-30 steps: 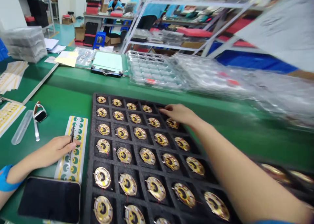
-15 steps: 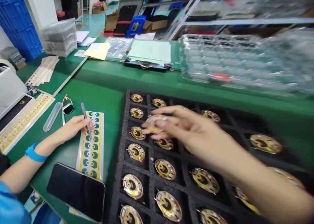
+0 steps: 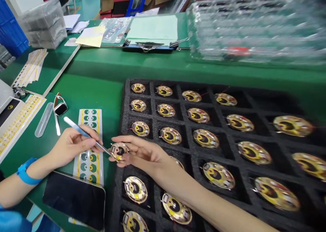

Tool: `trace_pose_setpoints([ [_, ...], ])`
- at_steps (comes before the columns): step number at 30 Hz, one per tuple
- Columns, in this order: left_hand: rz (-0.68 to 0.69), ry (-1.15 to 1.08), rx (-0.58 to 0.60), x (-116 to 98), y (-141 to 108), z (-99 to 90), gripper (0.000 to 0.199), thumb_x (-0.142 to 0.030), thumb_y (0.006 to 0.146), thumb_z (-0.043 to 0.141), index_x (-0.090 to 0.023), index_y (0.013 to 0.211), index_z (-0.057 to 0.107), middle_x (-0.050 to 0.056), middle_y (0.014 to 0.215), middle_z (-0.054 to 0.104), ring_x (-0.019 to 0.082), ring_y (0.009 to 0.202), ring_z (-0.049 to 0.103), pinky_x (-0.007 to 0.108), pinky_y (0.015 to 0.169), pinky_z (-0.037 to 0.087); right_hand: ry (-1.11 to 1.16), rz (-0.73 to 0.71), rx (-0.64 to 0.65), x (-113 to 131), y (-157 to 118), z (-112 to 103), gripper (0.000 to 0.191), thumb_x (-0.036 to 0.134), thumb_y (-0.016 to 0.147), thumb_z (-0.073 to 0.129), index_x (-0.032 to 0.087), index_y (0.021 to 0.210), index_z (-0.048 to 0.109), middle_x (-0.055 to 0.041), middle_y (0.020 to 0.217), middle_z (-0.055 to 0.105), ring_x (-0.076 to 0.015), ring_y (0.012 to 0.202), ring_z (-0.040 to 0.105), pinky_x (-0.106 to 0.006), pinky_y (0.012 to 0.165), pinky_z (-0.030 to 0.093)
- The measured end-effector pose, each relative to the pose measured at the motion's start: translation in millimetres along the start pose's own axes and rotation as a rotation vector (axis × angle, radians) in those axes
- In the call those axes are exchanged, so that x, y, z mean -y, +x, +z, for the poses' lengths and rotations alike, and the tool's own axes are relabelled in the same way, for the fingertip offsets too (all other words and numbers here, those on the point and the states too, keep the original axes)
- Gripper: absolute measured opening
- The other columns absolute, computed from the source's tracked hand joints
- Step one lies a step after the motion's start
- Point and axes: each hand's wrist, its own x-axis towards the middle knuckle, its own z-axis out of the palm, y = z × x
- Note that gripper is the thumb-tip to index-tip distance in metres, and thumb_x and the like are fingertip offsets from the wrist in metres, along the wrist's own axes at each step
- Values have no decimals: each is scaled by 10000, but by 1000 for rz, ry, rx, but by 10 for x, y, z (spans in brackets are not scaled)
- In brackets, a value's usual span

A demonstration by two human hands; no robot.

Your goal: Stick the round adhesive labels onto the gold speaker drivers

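My left hand [image 3: 76, 144] is closed on metal tweezers [image 3: 85, 134], above a sheet of yellow and green stickers [image 3: 89, 164]. The tweezer tips are at the left edge of a round gold circuit board [image 3: 119, 152]. My right hand [image 3: 142, 154] pinches this board between thumb and fingers at the left rim of a black foam tray [image 3: 125, 99]. More round boards sit in the tray's compartments. My right forearm hides part of the tray.
A black phone [image 3: 73, 199] lies near the front edge. A watch [image 3: 60, 109] and clear plastic case [image 3: 43, 120] are left of the stickers. Behind are a clipboard [image 3: 152, 30] and clear plastic trays [image 3: 241, 32].
My right hand has moved left and down with a round board, from over the tray to its left rim. My left hand has brought the tweezers against the board. The view has tilted down.
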Motion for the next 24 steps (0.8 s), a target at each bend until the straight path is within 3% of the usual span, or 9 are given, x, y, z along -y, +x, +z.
trace_pose_setpoints([
  [5, 267, 391, 34, 0, -38, 10, 68, -219, 860, 690, -166, 876, 729, 90, 843, 770, 180, 798, 729, 294, 720, 602, 54, -1, 50, 40, -37, 24, 230, 232, 871, 688, 273, 1097, 686, 21, 943, 740, -138, 910, 728, -300, 830, 612],
  [13, 459, 604, 176, -65, -37, 83, 98, -54, 851, 653, -126, 894, 703, 118, 832, 776, 175, 810, 731, 280, 731, 593, -36, -70, 33, 16, -60, 41, 282, 175, 879, 641, 293, 1127, 704, 33, 948, 741, -117, 832, 712, -299, 816, 632],
  [17, 416, 524, 124, -22, -60, 85, 75, -113, 867, 660, -140, 891, 725, 106, 817, 781, 170, 755, 730, 266, 692, 595, -46, -90, 37, 5, -57, 45, 282, 158, 871, 636, 269, 1120, 707, 23, 939, 745, -118, 801, 720, -296, 795, 640],
  [24, 183, 316, -120, 18, -57, 48, 29, -192, 822, 726, -167, 812, 739, 50, 760, 764, 154, 681, 717, 240, 642, 596, 14, -60, 57, 38, -42, 55, 277, 100, 831, 653, 267, 1048, 695, 50, 861, 743, -92, 839, 732, -194, 759, 599],
])
